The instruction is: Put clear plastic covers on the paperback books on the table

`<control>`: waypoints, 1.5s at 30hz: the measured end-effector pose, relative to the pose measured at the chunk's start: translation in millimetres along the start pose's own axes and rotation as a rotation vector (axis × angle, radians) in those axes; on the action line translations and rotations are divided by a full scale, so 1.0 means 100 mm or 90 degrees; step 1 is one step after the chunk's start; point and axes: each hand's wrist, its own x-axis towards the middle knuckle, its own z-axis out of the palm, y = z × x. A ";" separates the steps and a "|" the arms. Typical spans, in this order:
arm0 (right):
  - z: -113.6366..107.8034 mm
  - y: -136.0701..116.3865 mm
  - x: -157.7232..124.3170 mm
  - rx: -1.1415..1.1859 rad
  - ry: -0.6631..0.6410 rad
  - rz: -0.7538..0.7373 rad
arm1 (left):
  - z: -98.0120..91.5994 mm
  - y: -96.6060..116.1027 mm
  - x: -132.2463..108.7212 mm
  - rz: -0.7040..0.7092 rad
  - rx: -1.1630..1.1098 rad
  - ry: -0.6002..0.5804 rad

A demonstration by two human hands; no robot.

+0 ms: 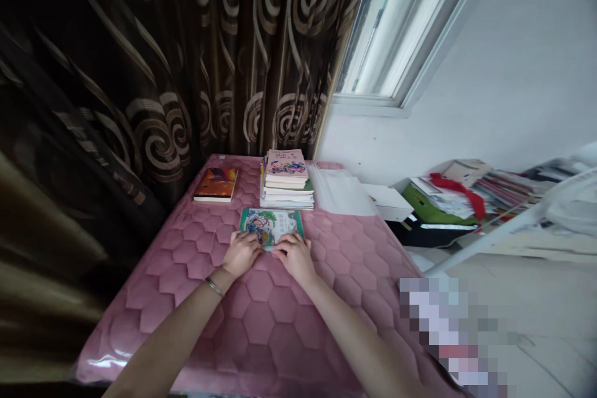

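A green-edged book point(268, 222) with a coloured picture cover lies flat on the pink quilted surface point(261, 317). At its near left corner is my left hand point(243, 253), fingers curled over the edge and a bracelet on the wrist. My right hand point(293, 255) grips the near right part of the same book, fingers bent over the cover. Both thumbs are close to the near edge, partly hidden. Just beyond the book stands a stack of books point(286, 177) with a pink cover on top.
An orange-brown book point(217, 184) lies at the far left. Clear plastic sheets point(340, 189) are right of the stack. A patterned curtain point(233, 62) hangs behind, left of a window point(377, 31). Papers and a green bag point(426, 202) are at the right, beside a white bar point(494, 227).
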 end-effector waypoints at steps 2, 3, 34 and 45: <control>-0.04 0.10 -0.04 0.002 0.011 0.002 | -0.05 -0.11 -0.06 -0.012 0.005 0.001; -0.07 0.16 -0.06 0.002 0.016 0.005 | -0.08 -0.17 -0.10 -0.018 0.007 0.001; -0.31 0.84 -0.17 0.145 -0.099 0.020 | -0.12 -0.34 -0.32 -0.083 0.056 -0.030; -0.25 0.68 0.78 -0.016 -0.148 0.084 | -0.09 0.82 -0.19 -0.241 -0.012 -0.091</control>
